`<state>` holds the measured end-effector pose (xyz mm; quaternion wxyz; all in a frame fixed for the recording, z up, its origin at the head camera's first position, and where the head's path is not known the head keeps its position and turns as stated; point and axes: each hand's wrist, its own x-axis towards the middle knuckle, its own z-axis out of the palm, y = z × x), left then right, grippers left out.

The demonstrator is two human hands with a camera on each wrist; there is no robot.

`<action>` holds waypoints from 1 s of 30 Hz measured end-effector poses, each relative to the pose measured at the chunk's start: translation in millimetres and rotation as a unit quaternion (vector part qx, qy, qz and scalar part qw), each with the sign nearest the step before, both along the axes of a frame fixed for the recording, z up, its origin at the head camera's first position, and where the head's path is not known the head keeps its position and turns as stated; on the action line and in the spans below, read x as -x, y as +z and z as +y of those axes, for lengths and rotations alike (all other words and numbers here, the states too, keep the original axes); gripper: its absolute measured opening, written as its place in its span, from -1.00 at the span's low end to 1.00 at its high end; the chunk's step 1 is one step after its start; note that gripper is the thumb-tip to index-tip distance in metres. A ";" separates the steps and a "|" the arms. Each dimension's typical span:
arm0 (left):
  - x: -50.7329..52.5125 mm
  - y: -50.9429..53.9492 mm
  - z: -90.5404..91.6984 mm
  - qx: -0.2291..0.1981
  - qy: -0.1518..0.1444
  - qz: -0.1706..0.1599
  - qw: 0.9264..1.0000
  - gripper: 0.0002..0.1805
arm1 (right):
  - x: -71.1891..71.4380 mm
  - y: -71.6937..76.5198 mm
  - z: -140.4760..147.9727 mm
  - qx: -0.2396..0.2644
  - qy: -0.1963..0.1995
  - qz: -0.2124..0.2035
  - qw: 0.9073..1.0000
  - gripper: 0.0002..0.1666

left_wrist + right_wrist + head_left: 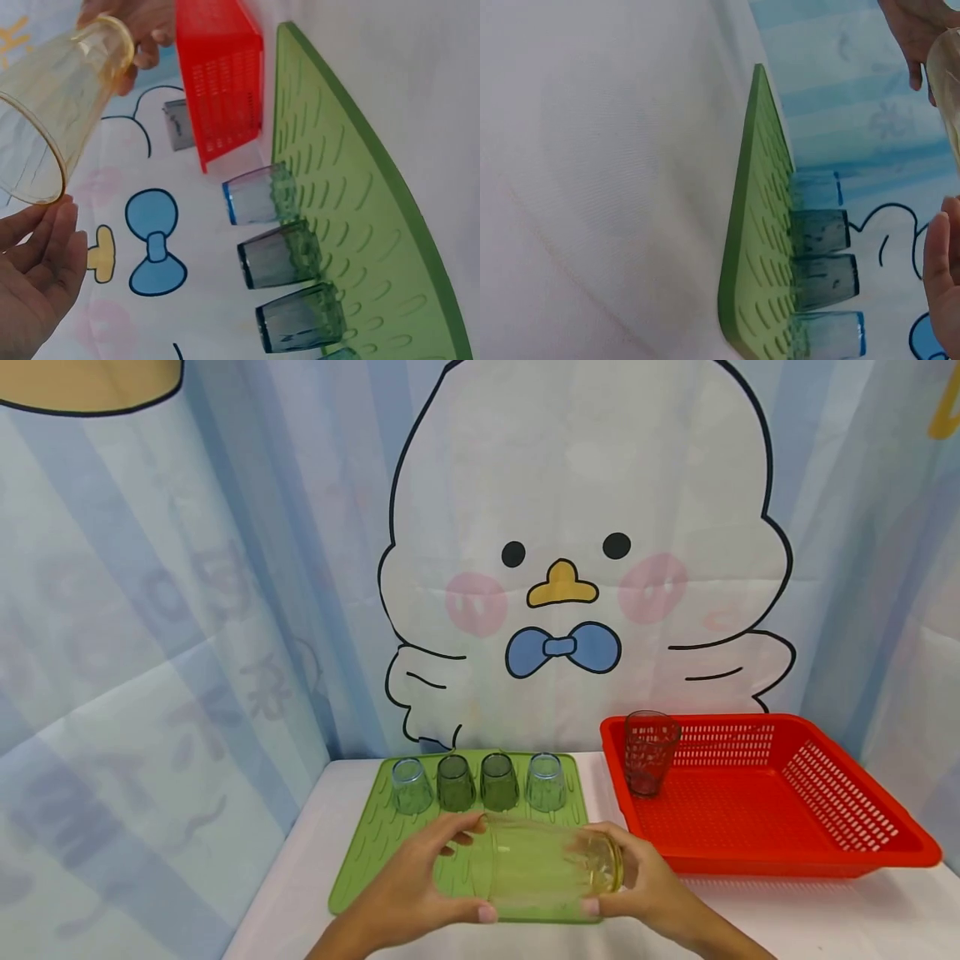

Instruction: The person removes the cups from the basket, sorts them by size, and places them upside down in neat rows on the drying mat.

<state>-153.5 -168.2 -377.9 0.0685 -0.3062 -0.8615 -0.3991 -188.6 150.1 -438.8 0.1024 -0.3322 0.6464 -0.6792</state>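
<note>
A yellow-tinted drinking glass (551,864) lies sideways in the air between both hands, over the front of the green drying mat (363,868). My left hand (416,885) holds its wide rim end, thumb below and fingers above. At the narrower base, my right hand (648,885) grips with thumb and fingers. In the left wrist view the left fingertips (64,225) touch the rim of the glass (75,97). The right wrist view cuts off most of the glass at its right edge.
Several small tinted glasses, among them a dark one (498,782) and a bluish one (546,783), stand in a row along the mat's back. A red plastic basket (787,864) is at the right, with a tall dark glass (651,756) in its back-left corner. A printed curtain (562,460) hangs behind.
</note>
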 end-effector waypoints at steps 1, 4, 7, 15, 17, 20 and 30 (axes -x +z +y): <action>0.1 -0.9 -0.8 0.001 0.000 -0.002 1.000 -0.06 | -0.1 1.1 -0.2 0.007 0.005 -0.006 1.000 -0.31; 0.9 -3.7 -3.4 0.007 -0.003 -0.011 1.000 -0.10 | -0.9 4.0 -0.2 0.028 0.021 -0.020 0.999 -0.32; 1.6 -6.7 -6.4 0.015 -0.002 -0.027 1.000 -0.13 | -1.6 5.7 -1.3 0.038 0.022 -0.023 0.999 -0.32; 2.5 -15.6 -10.7 0.018 -0.008 -0.075 0.997 -0.29 | -1.4 13.3 -7.9 0.062 0.011 -0.015 0.998 -0.34; 2.8 -17.0 -11.9 0.020 -0.010 -0.078 0.997 -0.29 | -1.4 15.3 -9.5 0.059 0.005 -0.016 0.998 -0.37; 3.0 -18.4 -14.4 0.024 -0.016 -0.085 0.996 -0.29 | -1.2 17.3 -11.4 0.054 0.005 -0.013 0.998 -0.40; 6.0 -24.4 -35.6 0.029 -0.022 -0.140 0.989 -0.15 | 1.1 19.5 -14.5 0.055 0.001 0.012 0.998 -0.39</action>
